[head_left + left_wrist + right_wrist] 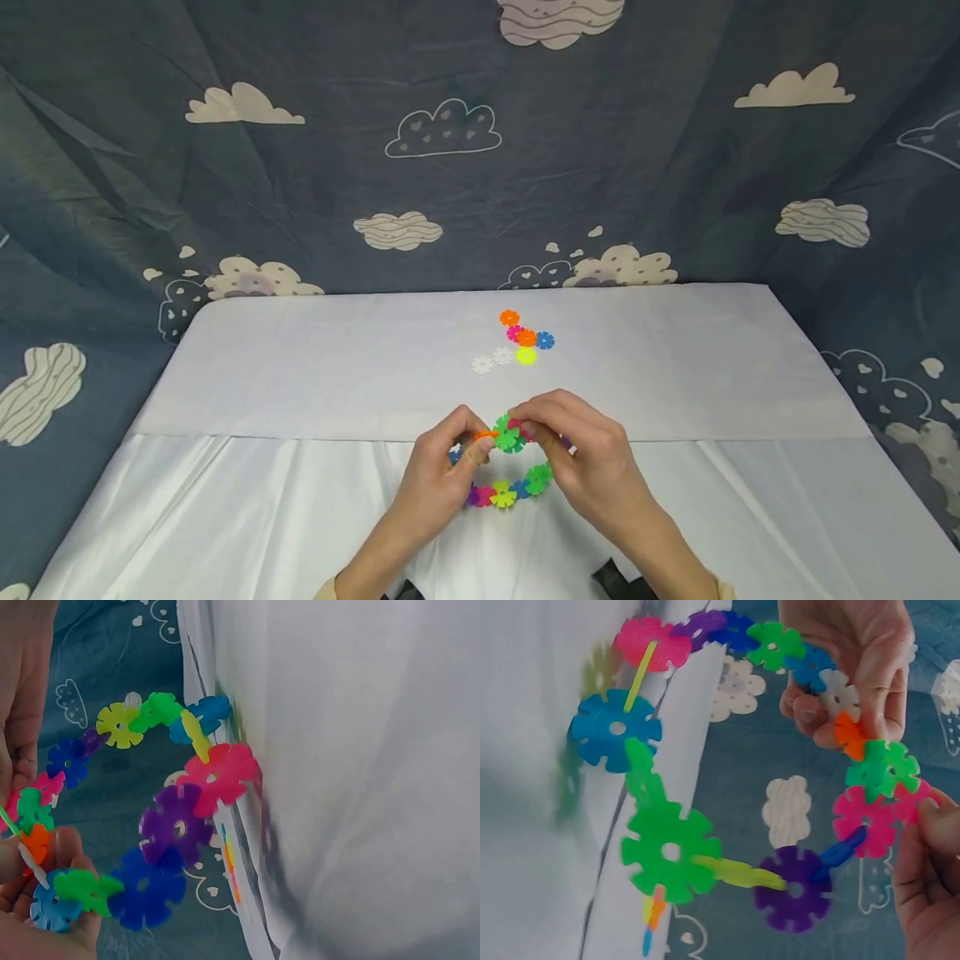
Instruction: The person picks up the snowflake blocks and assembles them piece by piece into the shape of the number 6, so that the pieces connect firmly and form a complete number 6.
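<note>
A loop of notched, flower-shaped plastic discs in many colours hangs between both hands above the white table; its lower side shows a yellow disc [503, 494] and a green disc [538, 479]. My left hand [442, 467] pinches the loop around an orange disc [849, 735], next to a white disc [841, 696] and a light-blue disc [54, 901]. With thumb and fingers, my right hand [592, 454] grips a pink disc [915, 801]. Green discs [885, 769] lie between the two grips. Whether every joint there is fully slotted, I cannot tell.
Loose discs lie on the white table [337, 367] beyond the hands: orange [509, 317], pink, blue [545, 340], yellow [527, 356] and white [482, 365]. A dark cloud-printed cloth [450, 192] hangs behind and at the sides.
</note>
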`<state>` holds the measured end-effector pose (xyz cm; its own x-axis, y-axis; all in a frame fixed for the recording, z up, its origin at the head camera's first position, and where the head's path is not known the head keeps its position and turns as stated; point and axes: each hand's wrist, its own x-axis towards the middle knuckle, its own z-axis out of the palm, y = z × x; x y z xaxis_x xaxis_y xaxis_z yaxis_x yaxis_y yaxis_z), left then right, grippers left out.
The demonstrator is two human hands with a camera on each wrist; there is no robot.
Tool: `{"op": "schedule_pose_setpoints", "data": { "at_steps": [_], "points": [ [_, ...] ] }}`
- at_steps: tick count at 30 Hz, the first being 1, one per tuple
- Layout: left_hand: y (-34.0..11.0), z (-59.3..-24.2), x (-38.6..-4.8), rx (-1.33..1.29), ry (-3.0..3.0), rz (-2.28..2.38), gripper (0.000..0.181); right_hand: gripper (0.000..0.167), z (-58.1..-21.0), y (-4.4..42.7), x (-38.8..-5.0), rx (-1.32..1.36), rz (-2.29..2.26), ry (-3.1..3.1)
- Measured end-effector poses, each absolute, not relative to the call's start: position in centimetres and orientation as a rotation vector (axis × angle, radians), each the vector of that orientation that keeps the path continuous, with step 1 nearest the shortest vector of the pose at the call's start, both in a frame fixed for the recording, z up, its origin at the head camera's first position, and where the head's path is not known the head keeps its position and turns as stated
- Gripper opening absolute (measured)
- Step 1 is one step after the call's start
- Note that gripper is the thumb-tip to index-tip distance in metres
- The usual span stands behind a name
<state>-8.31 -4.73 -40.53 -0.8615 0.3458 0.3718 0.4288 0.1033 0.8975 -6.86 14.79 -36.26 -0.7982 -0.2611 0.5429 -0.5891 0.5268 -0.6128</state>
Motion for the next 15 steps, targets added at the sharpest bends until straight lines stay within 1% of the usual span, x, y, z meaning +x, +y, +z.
{"op": "schedule_pose_setpoints", "data": {
  "at_steps": [4,9,12,15],
  "points": [
    [-4.8,-40.4,-8.2,-0.689,-2.357,-2.041,0.004,0.036,-36.8,14.9,-7.2,0.617,1.210,-2.408],
    [-4.9,-39.9,-8.3,-0.606,-2.423,-2.069,0.015,0.028,-37.4,14.8,-7.3,0.494,1.308,-2.395],
    [-4.8,-40.1,-8.5,-0.578,-2.478,-2.013,0.022,0.025,-37.6,14.6,-7.3,0.490,1.324,-2.388],
    [-4.8,-40.2,-8.6,-0.551,-2.488,-2.007,0.022,0.029,-37.7,14.5,-7.4,0.527,1.306,-2.402]
  ]
}}
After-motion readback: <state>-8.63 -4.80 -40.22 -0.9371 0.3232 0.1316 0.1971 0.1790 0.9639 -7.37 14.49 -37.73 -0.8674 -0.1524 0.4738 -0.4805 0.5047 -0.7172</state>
